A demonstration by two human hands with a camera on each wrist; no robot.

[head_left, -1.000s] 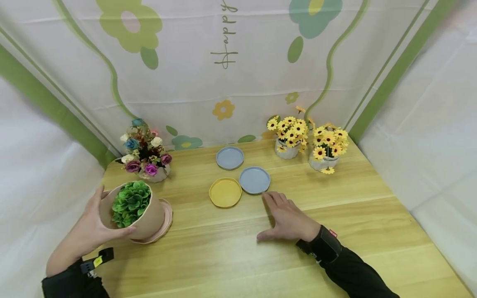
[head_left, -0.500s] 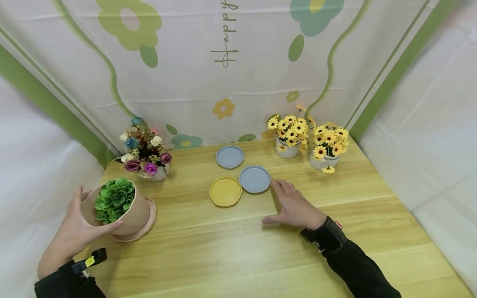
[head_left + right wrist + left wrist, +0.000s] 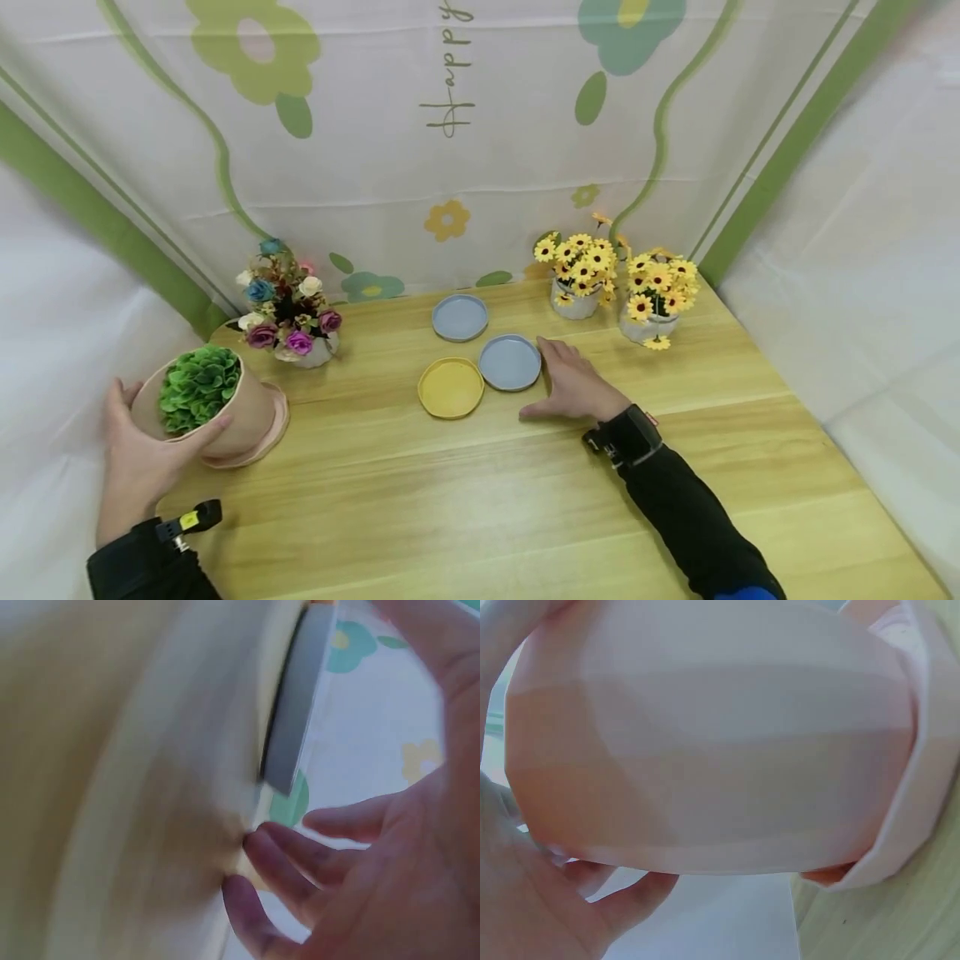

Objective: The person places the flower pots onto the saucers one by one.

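Note:
In the head view, my left hand (image 3: 146,454) grips a beige plant pot (image 3: 243,425) at the table's left edge, thumb over the near side of its rim and fingers round the far left side. Green leaves (image 3: 198,390) fill the pot, which stands on a pink saucer (image 3: 279,421). The left wrist view shows the faceted pot wall (image 3: 705,772) close up, fingers along it. My right hand (image 3: 573,383) reaches low over the wood, thumb and fingers spread, fingertips at the right rim of a blue plate (image 3: 510,363). In the right wrist view that hand (image 3: 360,862) holds nothing.
A yellow plate (image 3: 452,388) and a second blue plate (image 3: 460,318) lie beside the first. Behind the plant stands a pot of mixed roses (image 3: 292,312). Two pots of yellow daisies, one nearer the back (image 3: 577,271), one at right (image 3: 656,300), stand before the patterned cloth (image 3: 360,158).
My left hand has slid the plant pot and its saucer leftward across the table. My right hand has moved toward the back, along the blue plate's right side. The plates keep their places.

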